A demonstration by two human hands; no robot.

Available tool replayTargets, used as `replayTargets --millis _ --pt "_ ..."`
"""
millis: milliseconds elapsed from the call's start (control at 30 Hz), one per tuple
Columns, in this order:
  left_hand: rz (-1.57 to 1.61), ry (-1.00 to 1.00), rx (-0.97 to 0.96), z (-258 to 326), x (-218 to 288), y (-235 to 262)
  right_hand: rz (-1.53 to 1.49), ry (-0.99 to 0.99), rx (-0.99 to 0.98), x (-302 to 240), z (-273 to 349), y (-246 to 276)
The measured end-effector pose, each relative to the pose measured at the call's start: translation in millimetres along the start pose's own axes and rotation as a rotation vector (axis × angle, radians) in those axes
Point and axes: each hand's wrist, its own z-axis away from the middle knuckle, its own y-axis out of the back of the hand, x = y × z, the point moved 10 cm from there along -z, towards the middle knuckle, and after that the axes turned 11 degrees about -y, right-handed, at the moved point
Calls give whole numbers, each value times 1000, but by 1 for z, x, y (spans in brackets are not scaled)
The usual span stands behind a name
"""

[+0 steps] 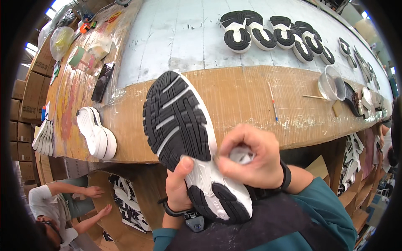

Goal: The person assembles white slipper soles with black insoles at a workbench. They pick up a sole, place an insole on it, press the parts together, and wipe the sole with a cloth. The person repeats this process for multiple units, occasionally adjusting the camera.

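A shoe sole (pixel 178 121), white with black ribbed tread pieces, stands tilted in front of me, tread side facing me. My left hand (pixel 179 188) grips it around its narrow middle, thumb lying over the tread side. At the sole's right edge is my right hand (pixel 253 161), fingers curled around a crumpled white wad (pixel 241 154), perhaps cloth or tissue. Its thumb and fingertips pinch close to the white sidewall; whether they touch it is hard to see. Both wrists carry dark bands.
Several finished-looking soles (pixel 238 37) lie at the back right. White soles (pixel 96 134) lean at left, near a black phone (pixel 103 82). A clear plastic cup (pixel 332 83), a thin stick (pixel 273 101) and a black strap (pixel 354 100) lie on the bench. Another person (pixel 54 201) is at lower left.
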Motion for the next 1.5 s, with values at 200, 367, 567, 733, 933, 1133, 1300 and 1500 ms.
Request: replayTargets --millis 200,367,567,733,933,1133,1300,1500 --pt "135 25 55 4 -4 4 21 0 -67 2 5 -7" --pt "176 68 -31 1 -6 -6 -65 -70 11 4 -4 1" --pt "46 83 -13 4 -10 0 -79 -51 -3 5 -6 2" --pt "13 17 39 5 -8 6 13 39 -88 2 3 -7" --pt "15 -9 20 -1 -4 -2 -56 19 -64 4 1 -3" --pt "173 85 9 0 -7 -4 -163 -111 14 9 -9 5" --pt "132 43 35 -3 -5 -6 -88 -72 -4 7 -7 5" --pt "-26 13 29 2 -5 4 -39 -10 -100 6 5 -6"
